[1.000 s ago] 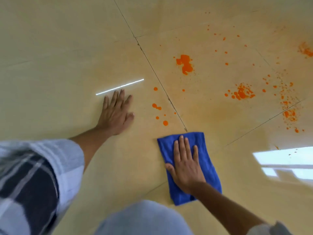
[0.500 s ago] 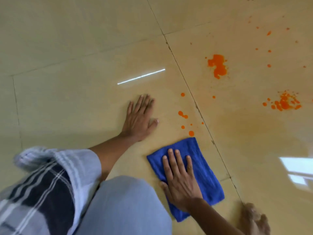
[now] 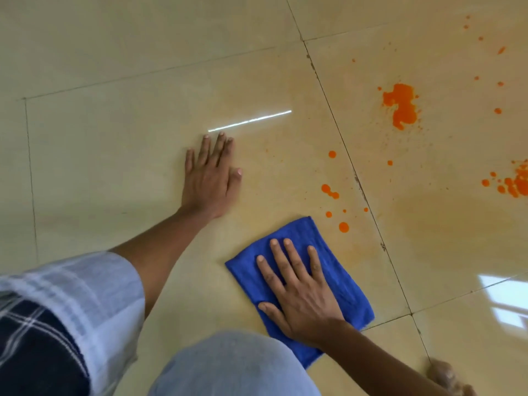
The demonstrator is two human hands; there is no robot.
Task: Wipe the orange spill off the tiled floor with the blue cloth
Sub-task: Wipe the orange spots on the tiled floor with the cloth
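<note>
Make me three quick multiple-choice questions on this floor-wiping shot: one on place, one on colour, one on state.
1. Where is the right hand?
A. flat on the blue cloth
B. on bare tile
C. in the air

2. What colour is the spill?
A. green
B. orange
C. purple

3. What state is the big blotch in?
A. wiped away
B. covered by cloth
C. untouched, apart from the cloth

Answers: 1 A, the palm and spread fingers press the cloth down. 2 B, bright orange drops dot the tiles. 3 C, it lies across the grout line, far from the cloth.
</note>
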